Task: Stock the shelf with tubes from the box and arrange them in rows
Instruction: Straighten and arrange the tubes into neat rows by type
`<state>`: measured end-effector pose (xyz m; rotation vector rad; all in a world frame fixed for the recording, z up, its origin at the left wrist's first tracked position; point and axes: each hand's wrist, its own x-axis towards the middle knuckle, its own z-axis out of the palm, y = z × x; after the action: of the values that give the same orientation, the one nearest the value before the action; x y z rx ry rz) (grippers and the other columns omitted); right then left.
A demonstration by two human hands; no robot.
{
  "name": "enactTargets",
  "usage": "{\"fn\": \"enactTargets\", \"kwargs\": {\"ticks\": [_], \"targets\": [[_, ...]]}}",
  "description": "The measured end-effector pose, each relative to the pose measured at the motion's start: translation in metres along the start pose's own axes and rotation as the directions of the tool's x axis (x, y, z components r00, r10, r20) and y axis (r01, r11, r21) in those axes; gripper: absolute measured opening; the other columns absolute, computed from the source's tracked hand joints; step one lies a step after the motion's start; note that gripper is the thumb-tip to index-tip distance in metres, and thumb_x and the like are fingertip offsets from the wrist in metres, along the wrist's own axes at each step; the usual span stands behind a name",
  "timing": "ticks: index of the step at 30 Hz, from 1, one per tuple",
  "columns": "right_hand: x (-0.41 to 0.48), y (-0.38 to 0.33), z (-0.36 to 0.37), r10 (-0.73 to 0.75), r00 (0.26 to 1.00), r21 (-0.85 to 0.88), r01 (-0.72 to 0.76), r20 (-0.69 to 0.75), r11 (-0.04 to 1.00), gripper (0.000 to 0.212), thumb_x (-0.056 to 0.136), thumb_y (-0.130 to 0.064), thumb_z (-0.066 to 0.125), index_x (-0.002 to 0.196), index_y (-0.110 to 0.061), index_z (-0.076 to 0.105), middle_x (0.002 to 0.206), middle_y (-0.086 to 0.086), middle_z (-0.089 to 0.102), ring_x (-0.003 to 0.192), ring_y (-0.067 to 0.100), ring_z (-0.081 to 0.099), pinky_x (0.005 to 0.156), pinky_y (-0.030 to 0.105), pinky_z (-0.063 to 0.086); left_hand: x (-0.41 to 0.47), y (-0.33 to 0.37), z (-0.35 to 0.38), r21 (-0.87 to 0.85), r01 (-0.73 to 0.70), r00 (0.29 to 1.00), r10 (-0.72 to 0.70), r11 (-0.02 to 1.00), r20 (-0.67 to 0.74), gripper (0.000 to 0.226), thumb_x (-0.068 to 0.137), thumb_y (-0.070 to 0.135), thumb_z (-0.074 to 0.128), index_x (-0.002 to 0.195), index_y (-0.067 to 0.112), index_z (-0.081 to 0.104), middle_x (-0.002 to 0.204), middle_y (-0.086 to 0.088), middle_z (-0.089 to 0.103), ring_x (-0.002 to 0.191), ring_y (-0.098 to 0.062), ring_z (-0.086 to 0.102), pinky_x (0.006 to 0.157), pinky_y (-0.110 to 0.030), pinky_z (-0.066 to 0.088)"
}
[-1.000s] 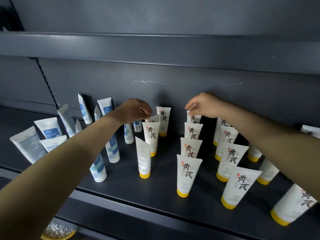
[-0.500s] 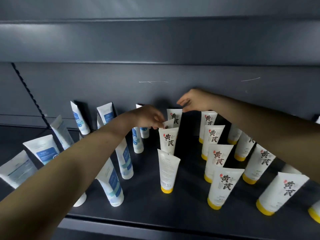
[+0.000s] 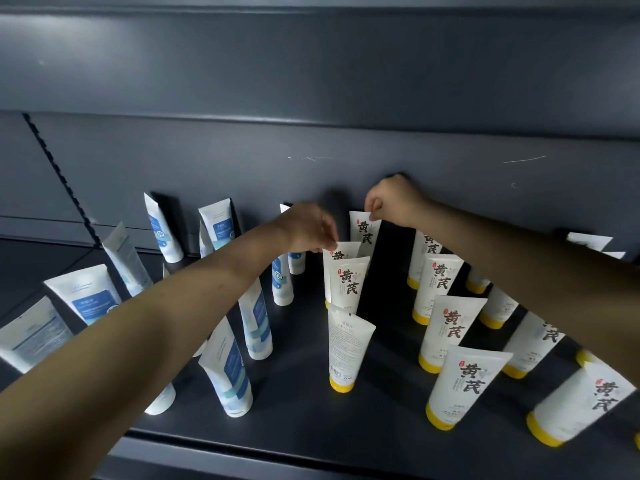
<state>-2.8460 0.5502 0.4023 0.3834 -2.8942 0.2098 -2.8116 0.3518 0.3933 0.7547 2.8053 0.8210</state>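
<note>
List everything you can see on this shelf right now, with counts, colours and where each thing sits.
yellow-capped tubes: at least twelve, white with black characters, standing cap-down in rows, middle and right of the shelf
blue-label tubes: about ten, white, standing loosely on the left
shelf: one, dark grey, under all the tubes
back panel: one, dark grey, behind the tubes
left grip: one, bare hand, pinching the top of the second tube from the back, middle row
right grip: one, bare hand, pinching the top of the rearmost tube in that row
</note>
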Motion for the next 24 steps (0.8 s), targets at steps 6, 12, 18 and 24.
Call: {"fn": "enactTargets", "kwargs": {"ticks": [6, 12, 18, 24], "targets": [[0.000, -0.002, 0.003, -0.037, 0.999, 0.049, 0.037, 0.002, 0.998, 0.014, 0.071, -0.012, 0.078, 0.084, -0.010, 0.074, 0.086, 0.005, 0.075, 0.080, 0.016, 0.069, 0.076, 0.023, 0.050, 0.001, 0.005, 0.006, -0.040, 0.004, 0.998, -0.006, 0.999, -0.060, 0.007, 0.080, 0.007, 0.071, 0.086, 0.008, 0.073, 0.087, -0.012, 0.073, 0.069, -0.017, 0.063, 0.077, -0.025, 0.054], [-0.005, 0.007, -0.007, -0.026, 1.000, 0.127, 0.024, 0.016, 0.992, 0.024, 0.069, -0.011, 0.079, 0.093, -0.007, 0.074, 0.089, 0.007, 0.075, 0.084, 0.016, 0.070, 0.084, 0.028, 0.052, 0.002, 0.013, 0.009, -0.135, -0.006, 0.999, -0.001, 0.991, -0.053, 0.007, 0.080, 0.005, 0.071, 0.087, 0.006, 0.073, 0.086, -0.013, 0.071, 0.072, -0.019, 0.063, 0.074, -0.024, 0.056], [-0.017, 0.016, -0.018, 0.013, 1.000, 0.171, -0.010, -0.018, 0.985, 0.025, 0.073, -0.006, 0.076, 0.097, -0.001, 0.072, 0.094, 0.015, 0.073, 0.081, 0.017, 0.067, 0.071, 0.014, 0.044, 0.002, 0.020, 0.011, -0.168, -0.025, 1.000, 0.025, 0.985, -0.005, 0.010, 0.080, 0.005, 0.071, 0.090, 0.004, 0.073, 0.084, -0.010, 0.070, 0.077, -0.020, 0.064, 0.076, -0.025, 0.057], [-0.032, 0.022, -0.024, 0.015, 0.999, 0.166, -0.009, -0.034, 0.986, 0.024, 0.074, -0.007, 0.075, 0.098, -0.002, 0.072, 0.094, 0.014, 0.073, 0.075, 0.011, 0.062, 0.068, 0.008, 0.041, 0.000, 0.019, 0.011, -0.175, -0.007, 0.999, 0.014, 0.985, 0.035, 0.014, 0.083, 0.006, 0.069, 0.097, 0.002, 0.072, 0.086, -0.007, 0.068, 0.076, -0.017, 0.065, 0.070, -0.016, 0.055]]}}
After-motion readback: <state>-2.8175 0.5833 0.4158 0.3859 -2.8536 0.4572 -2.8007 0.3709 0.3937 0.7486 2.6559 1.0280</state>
